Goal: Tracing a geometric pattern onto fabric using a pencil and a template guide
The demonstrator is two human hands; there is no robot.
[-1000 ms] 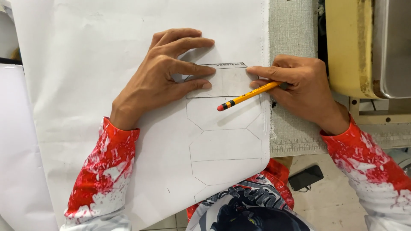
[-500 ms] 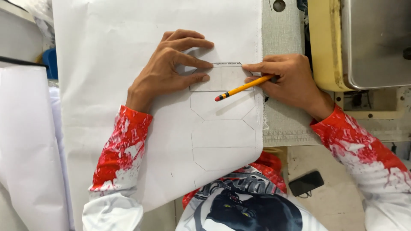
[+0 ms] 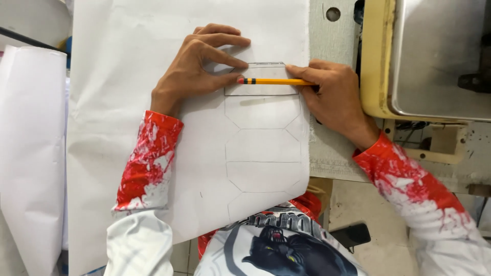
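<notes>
A large white sheet of paper lies on the worktable, with pencilled pocket-like outlines drawn along its right side. At the top of these outlines sits a small rectangular white template. My left hand presses its fingertips on the template's left edge and the paper. My right hand grips a yellow pencil, which lies almost level across the template, eraser end pointing left and nearly touching my left fingers.
A cream sewing machine with a metal plate stands at the right on a grey table top. More white paper hangs at the left. A dark pedal lies on the floor below.
The pencil has swung from a slant to nearly level across the template. The view has shifted so the sewing machine shows more at the right. My left hand stays pressed in place.
</notes>
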